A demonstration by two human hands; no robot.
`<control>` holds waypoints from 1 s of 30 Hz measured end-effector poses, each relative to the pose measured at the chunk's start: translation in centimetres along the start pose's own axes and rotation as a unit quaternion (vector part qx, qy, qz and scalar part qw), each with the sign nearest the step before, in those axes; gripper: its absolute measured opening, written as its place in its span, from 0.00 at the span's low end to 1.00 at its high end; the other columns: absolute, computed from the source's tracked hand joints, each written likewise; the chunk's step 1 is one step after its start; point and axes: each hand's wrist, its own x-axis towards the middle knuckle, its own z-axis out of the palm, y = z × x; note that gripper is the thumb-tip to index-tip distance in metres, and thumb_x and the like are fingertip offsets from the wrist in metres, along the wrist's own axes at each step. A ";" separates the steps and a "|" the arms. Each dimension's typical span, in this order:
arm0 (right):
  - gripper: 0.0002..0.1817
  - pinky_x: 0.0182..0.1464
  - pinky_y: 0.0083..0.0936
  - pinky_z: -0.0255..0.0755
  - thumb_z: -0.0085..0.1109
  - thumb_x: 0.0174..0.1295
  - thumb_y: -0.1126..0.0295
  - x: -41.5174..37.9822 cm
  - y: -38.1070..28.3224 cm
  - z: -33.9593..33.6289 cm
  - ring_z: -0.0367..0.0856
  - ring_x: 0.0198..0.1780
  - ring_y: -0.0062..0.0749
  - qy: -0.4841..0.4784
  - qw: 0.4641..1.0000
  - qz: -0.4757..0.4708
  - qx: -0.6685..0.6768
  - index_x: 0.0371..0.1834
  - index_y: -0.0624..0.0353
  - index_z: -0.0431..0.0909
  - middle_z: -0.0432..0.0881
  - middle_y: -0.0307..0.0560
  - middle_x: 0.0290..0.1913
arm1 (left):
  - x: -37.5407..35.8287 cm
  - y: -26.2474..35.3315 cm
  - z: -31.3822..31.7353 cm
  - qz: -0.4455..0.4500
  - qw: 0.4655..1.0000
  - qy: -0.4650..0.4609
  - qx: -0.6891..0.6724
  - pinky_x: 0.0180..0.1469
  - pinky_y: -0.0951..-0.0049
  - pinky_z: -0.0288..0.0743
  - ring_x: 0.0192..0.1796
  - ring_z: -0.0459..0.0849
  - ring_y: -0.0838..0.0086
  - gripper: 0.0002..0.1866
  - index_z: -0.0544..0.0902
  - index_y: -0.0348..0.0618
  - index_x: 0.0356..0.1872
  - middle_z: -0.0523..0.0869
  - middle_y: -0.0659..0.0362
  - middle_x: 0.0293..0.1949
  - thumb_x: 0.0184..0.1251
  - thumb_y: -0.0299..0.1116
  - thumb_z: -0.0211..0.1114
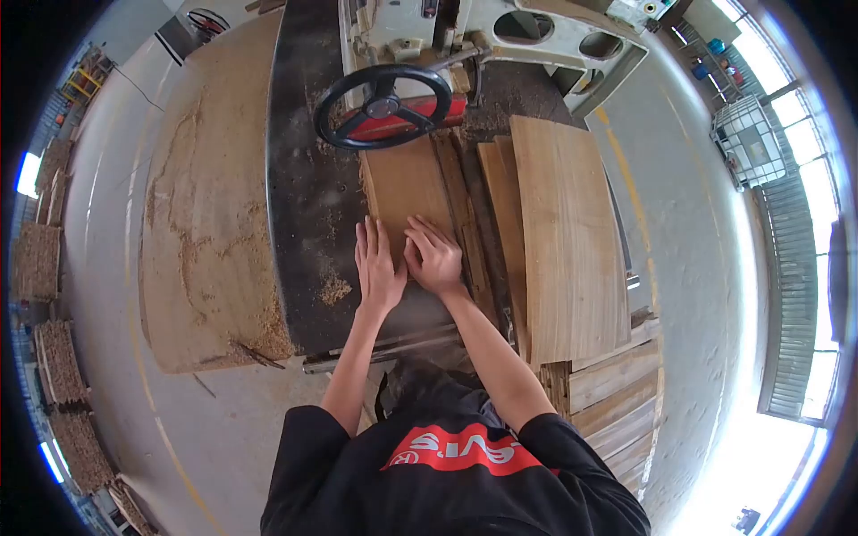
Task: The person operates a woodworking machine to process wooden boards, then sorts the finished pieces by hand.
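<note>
Nearest the camera is the person's black shirt, with a red and white print across the chest. Both forearms reach forward over a dark table.

The left hand lies palm down, its fingers nearly straight and close together, on the near part of a brown board. The right hand rests on the same board just beside it, fingers loosely bent and angled inward; neither hand is wrapped around anything.

The board lies flat on the table, lengthwise away from the person, its far end below a black handwheel mounted on a pale machine. A red part shows beside the wheel. Narrow wood strips run along the board's right edge. Further right, wide planks lie overlapped.

Sawdust is heaped on the table, left of the left hand. Stacked timber stands at lower right, beyond the right arm.
</note>
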 end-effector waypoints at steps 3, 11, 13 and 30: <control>0.10 0.67 0.45 0.85 0.67 0.64 0.74 1.8 1.1 1.4 0.91 0.62 0.51 0.022 1.000 -0.007 0.008 0.48 0.61 0.88 0.93 0.55 0.58 | -1.0 2.0 -0.6 -0.018 0.991 0.109 -0.077 0.84 0.36 0.54 0.86 0.51 0.25 0.49 0.55 0.32 0.87 0.49 0.24 0.86 0.71 0.31 0.74; 0.20 0.62 0.44 0.85 0.70 0.68 0.60 6.5 3.7 1.5 0.91 0.60 0.52 -0.106 0.987 0.112 0.056 0.60 0.55 0.88 0.92 0.52 0.58 | -8.2 2.8 1.0 -0.032 0.992 0.108 -0.049 0.84 0.36 0.55 0.88 0.50 0.32 0.47 0.60 0.36 0.86 0.49 0.32 0.88 0.75 0.43 0.76; 0.27 0.61 0.44 0.86 0.72 0.68 0.52 7.3 1.7 -3.3 0.91 0.59 0.53 -0.157 0.982 0.105 -0.022 0.66 0.54 0.86 0.92 0.53 0.60 | -7.3 2.6 1.2 -0.014 0.994 0.104 -0.031 0.84 0.35 0.54 0.89 0.50 0.34 0.47 0.61 0.36 0.85 0.52 0.33 0.87 0.75 0.46 0.75; 0.58 0.81 0.83 0.47 0.72 0.54 0.78 -6.2 2.7 -16.7 0.46 0.86 0.90 -0.139 0.847 0.322 -0.400 0.90 0.65 0.50 0.45 0.93 0.85 | -7.6 3.0 1.8 0.015 0.995 0.074 0.070 0.86 0.37 0.50 0.87 0.58 0.40 0.40 0.68 0.37 0.80 0.67 0.38 0.82 0.76 0.47 0.72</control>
